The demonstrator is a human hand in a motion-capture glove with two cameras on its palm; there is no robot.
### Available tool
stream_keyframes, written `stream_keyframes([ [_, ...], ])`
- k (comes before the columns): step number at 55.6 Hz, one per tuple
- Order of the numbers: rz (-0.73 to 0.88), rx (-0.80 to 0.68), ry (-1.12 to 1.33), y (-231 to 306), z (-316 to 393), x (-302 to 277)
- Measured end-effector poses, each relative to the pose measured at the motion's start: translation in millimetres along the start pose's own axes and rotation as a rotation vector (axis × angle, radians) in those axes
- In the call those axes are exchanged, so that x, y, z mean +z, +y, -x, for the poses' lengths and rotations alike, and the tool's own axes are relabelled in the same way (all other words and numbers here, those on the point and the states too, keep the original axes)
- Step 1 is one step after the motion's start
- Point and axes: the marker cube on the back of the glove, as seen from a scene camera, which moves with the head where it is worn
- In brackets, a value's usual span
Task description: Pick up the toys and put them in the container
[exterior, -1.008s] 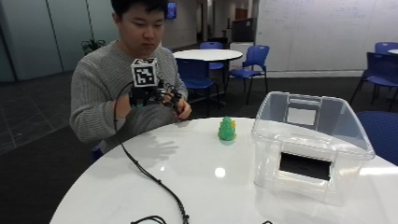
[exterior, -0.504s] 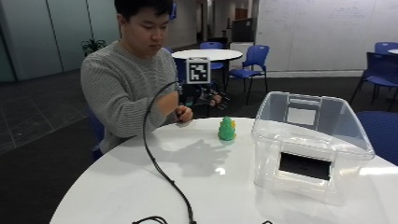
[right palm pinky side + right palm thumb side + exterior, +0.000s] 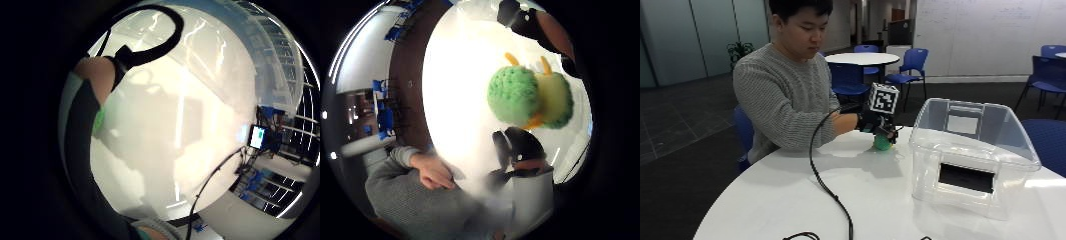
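Down onto the toy has come the right hand in the black glove [image 3: 874,125], which half a second ago was up in the air above it. Now it sits over the small green and yellow fuzzy toy [image 3: 882,143] in the middle of the outside view. The toy rests on the round white table [image 3: 773,200], just left of the big clear plastic container [image 3: 973,155].

From the thumb side of the palm, the toy [image 3: 530,97] looks close. It has a bumpy green ball part and a smooth yellow part, with little orange bits sticking out. Black gloved fingers [image 3: 520,145] curl near both sides of it, but I cannot tell if they are pinching it yet.

The container is a see-through box with rounded corners and no lid. It has a dark square patch on its near side. No words can be read on it.

The person wears a grey knitted sweater [image 3: 780,100]. The bare left hand [image 3: 434,172] rests at the table edge by the sweater. The table top is smooth and shiny.
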Motion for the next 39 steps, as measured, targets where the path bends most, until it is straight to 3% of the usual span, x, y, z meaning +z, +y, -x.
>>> stream_keyframes([
  [7,-0.01,0.086,0.073,-6.5,2.5,17.8],
  [12,-0.027,-0.06,-0.062,-3.0,20.1,16.3],
  [18,-0.04,-0.113,-0.082,-1.4,18.7,16.0],
  [24,-0.051,-0.038,-0.016,-3.0,6.1,8.3],
  [30,-0.081,-0.217,-0.118,4.4,4.7,-32.8],
  [39,-0.247,-0.267,-0.157,10.3,-49.0,-151.2],
])
